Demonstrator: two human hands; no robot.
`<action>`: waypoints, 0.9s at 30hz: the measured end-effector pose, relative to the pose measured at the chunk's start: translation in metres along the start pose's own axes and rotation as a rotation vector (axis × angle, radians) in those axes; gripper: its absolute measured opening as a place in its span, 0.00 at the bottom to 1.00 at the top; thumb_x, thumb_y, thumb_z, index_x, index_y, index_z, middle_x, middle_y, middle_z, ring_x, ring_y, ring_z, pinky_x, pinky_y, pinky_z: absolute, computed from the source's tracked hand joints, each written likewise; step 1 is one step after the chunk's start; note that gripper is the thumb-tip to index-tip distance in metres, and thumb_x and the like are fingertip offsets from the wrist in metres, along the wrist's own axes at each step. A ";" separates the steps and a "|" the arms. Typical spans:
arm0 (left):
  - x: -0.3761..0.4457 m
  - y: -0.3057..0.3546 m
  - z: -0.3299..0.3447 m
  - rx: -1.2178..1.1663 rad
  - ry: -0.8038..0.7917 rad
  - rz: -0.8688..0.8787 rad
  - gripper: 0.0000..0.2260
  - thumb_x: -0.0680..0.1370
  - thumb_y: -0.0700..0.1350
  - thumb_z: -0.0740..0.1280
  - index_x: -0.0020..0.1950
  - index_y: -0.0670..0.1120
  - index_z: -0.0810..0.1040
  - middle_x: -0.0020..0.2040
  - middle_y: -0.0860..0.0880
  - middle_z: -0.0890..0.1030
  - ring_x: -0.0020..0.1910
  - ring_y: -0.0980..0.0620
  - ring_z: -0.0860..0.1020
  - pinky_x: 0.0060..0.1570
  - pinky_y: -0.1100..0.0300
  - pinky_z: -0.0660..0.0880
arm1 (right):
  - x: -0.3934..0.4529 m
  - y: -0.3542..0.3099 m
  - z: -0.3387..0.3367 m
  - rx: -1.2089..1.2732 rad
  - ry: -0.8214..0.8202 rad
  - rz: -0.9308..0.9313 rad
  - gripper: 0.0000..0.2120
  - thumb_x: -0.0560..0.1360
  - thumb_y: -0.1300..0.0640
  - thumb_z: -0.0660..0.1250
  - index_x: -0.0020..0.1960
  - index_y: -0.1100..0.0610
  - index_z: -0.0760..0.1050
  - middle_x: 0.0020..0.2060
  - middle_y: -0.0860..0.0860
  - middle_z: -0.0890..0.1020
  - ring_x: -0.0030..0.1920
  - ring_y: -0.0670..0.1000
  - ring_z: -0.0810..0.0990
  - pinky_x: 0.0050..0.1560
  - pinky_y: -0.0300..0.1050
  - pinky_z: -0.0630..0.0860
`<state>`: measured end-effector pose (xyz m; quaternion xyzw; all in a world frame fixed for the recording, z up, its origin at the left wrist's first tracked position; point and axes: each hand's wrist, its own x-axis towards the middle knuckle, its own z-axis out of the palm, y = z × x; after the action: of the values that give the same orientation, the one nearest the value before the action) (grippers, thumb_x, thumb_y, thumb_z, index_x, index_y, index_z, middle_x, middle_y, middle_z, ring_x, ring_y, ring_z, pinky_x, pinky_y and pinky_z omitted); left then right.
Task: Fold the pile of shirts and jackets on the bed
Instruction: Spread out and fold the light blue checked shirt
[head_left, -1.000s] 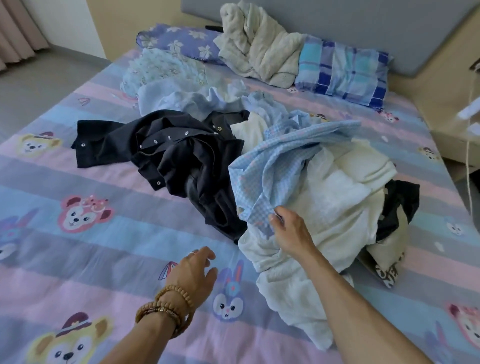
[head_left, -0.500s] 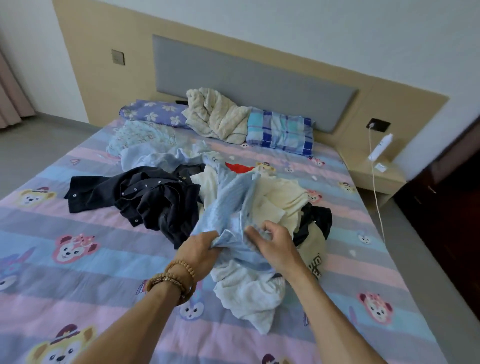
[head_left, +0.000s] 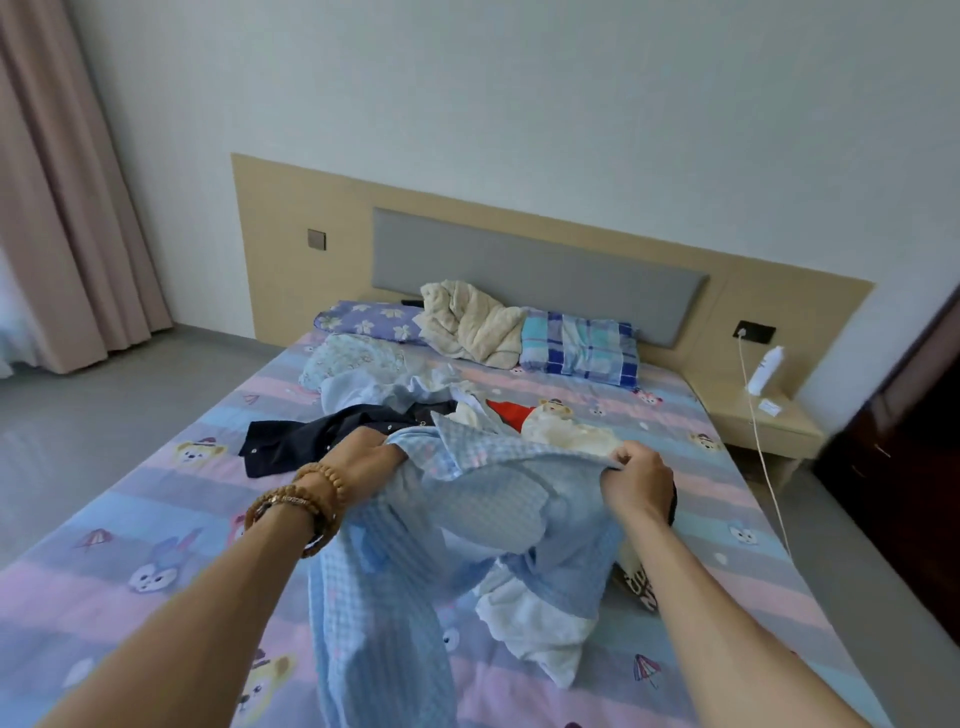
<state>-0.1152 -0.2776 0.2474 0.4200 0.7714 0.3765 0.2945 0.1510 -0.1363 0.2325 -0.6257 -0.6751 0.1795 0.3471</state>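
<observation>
A light blue checked shirt (head_left: 467, 519) hangs lifted above the bed, held at its top edge by both hands. My left hand (head_left: 363, 457), with bead bracelets on the wrist, grips the shirt's left side. My right hand (head_left: 636, 480) pinches the right side. The shirt drapes down toward me between my forearms. Behind it lies the rest of the pile: a dark jacket (head_left: 296, 439), a pale blue garment (head_left: 363, 387), a cream garment (head_left: 566, 434) and a white one (head_left: 540, 629) partly under the shirt.
The bed (head_left: 130, 519) has a striped cartoon-print sheet. Two pillows (head_left: 579, 351) and a cream blanket (head_left: 472, 322) lie at the grey headboard. A bedside shelf (head_left: 763, 421) with a white bottle and a cable stands at right; a dark cabinet beyond it. Curtains hang at left.
My left hand came up from the sheet and took hold of the blue checked shirt. Both hands then lifted it off the pile and spread it apart. My view has tilted upward.
</observation>
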 end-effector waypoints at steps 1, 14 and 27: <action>-0.002 -0.009 -0.008 0.065 0.029 -0.022 0.19 0.80 0.50 0.63 0.32 0.42 0.73 0.31 0.47 0.73 0.31 0.49 0.71 0.36 0.59 0.68 | -0.005 -0.009 -0.002 -0.006 0.003 -0.013 0.08 0.69 0.70 0.62 0.38 0.59 0.73 0.35 0.51 0.77 0.41 0.58 0.75 0.35 0.46 0.67; -0.105 -0.053 0.003 -0.072 -0.158 0.187 0.38 0.73 0.48 0.71 0.78 0.45 0.55 0.71 0.46 0.64 0.70 0.46 0.66 0.65 0.56 0.67 | -0.129 -0.169 -0.004 -0.106 -0.282 -0.369 0.11 0.66 0.69 0.63 0.34 0.53 0.75 0.37 0.49 0.81 0.41 0.50 0.79 0.37 0.44 0.75; -0.099 -0.033 -0.054 0.673 0.285 0.366 0.10 0.76 0.41 0.57 0.54 0.43 0.76 0.58 0.43 0.74 0.56 0.41 0.74 0.40 0.52 0.68 | -0.166 -0.130 -0.044 -0.695 0.021 -0.498 0.14 0.72 0.72 0.61 0.51 0.58 0.75 0.49 0.54 0.76 0.44 0.61 0.78 0.38 0.50 0.72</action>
<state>-0.1242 -0.3939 0.2629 0.5669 0.7971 0.2037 -0.0412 0.0836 -0.3255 0.3102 -0.5250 -0.8224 -0.1544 0.1553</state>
